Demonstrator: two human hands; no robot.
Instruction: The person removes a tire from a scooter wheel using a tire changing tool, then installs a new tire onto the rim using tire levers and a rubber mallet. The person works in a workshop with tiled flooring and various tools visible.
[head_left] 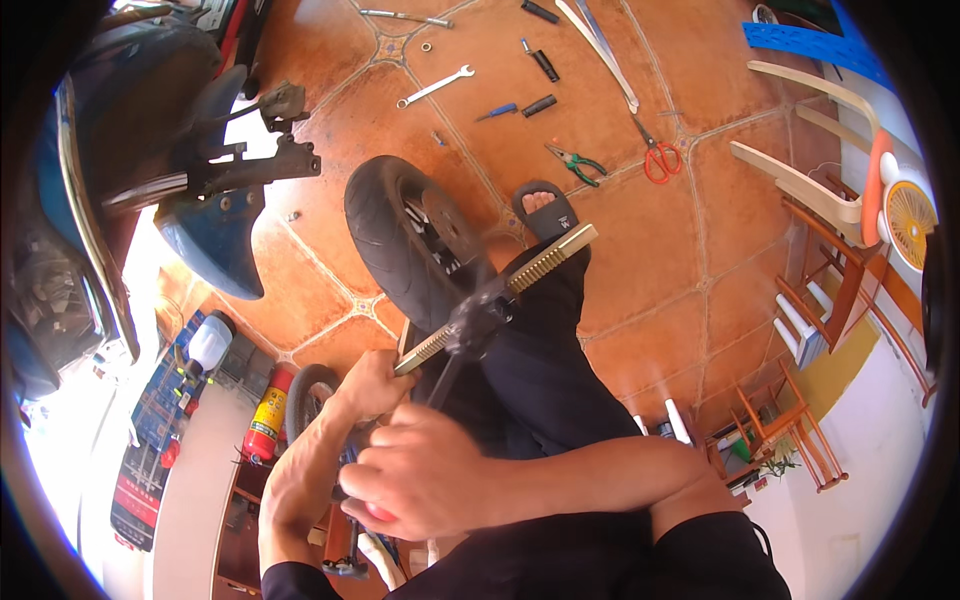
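My left hand (375, 385) is closed around the lower end of a long gold-coloured ridged bar (550, 265), which slants up to the right over my legs. A blurred dark fitting (470, 325) sits round the bar's middle. My right hand (410, 465), motion-blurred, crosses below the left and grips a red-handled tool (380, 511); a dark shaft runs from that hand toward the fitting. A black scooter tyre and wheel (390, 240) lies beside my sandalled foot (545, 212), just above the bar.
Scooter bodywork (205, 235) with an exposed fork fills the upper left. A spanner (435, 87), pliers (575, 163), red scissors (662, 160) and other tools lie on the tiled floor. At right are wooden chairs (810, 430) and a fan (907, 225); at left, a fire extinguisher (268, 415).
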